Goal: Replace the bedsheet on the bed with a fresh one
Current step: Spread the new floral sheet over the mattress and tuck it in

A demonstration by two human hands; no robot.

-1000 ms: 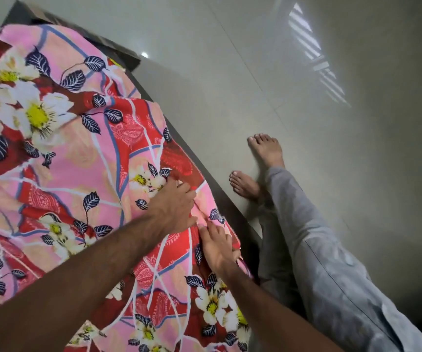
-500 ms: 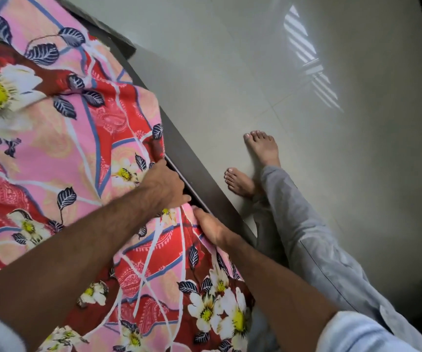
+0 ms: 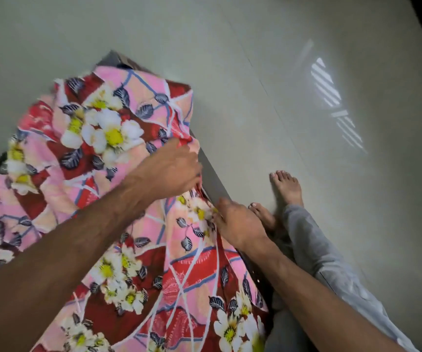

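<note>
The bedsheet [image 3: 118, 189] is pink and red with big white flowers. It lies over the bed, and its side hangs along the dark bed frame [image 3: 211, 180] next to us. Near the far corner it is bunched up in a soft hump.

We think this sheet is light and floppy. It will fold and wrinkle the moment we pull it. It should not slip much, and it will not break. It could catch on the corner of the bed, so a slow pull looks safer than a hard yank.

The best place to hold it looks like the edge, where the cloth is already gathered. A big pinch of folds gives us more to hang on to than one thin layer.

Our left hand [image 3: 169, 168] is curled and grips a bunch of the sheet at the edge by the frame. Our right hand [image 3: 237, 222] is lower along the same edge. Its fingers are on the cloth and seem to pinch it, but they are partly hidden.

Past the bed is a shiny pale floor [image 3: 281, 85]. Our bare feet [image 3: 284, 186] stand on it, close to the frame.
</note>
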